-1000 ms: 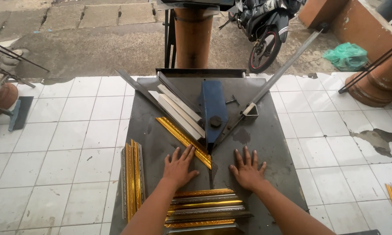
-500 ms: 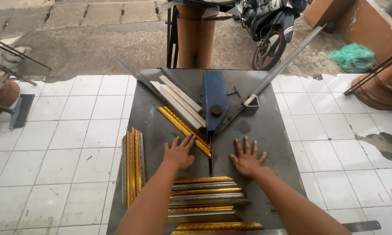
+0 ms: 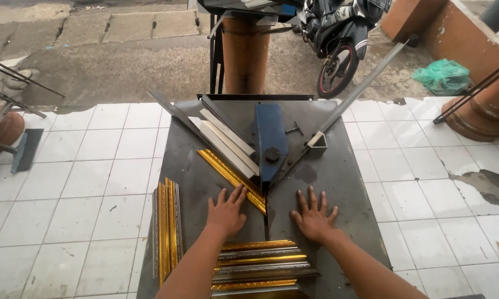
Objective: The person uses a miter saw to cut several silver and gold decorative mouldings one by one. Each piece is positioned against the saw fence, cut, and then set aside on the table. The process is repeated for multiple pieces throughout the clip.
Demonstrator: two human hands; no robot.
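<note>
My left hand (image 3: 226,211) lies flat with fingers spread on the dark metal table (image 3: 332,182), its fingertips touching the lower end of a gold moulding strip (image 3: 233,178) that runs diagonally up to the left. My right hand (image 3: 314,217) rests flat and spread on the bare table to the right of the centre slot, holding nothing. Between and above the hands stands the blue cutter head (image 3: 270,141) with angled metal guide rails. A stack of cut gold and silver moulding pieces (image 3: 260,263) lies under my forearms.
More gold strips (image 3: 167,227) lie lengthwise at the table's left edge, and pale strips (image 3: 224,143) rest along the left rail. White tiled floor surrounds the table. A motorcycle (image 3: 338,33), a brown post (image 3: 245,52) and a green bag (image 3: 448,76) are beyond.
Both hands have stayed flat on the table. The view has shifted slightly, so the hands and the stack of cut pieces sit a little higher in the picture.
</note>
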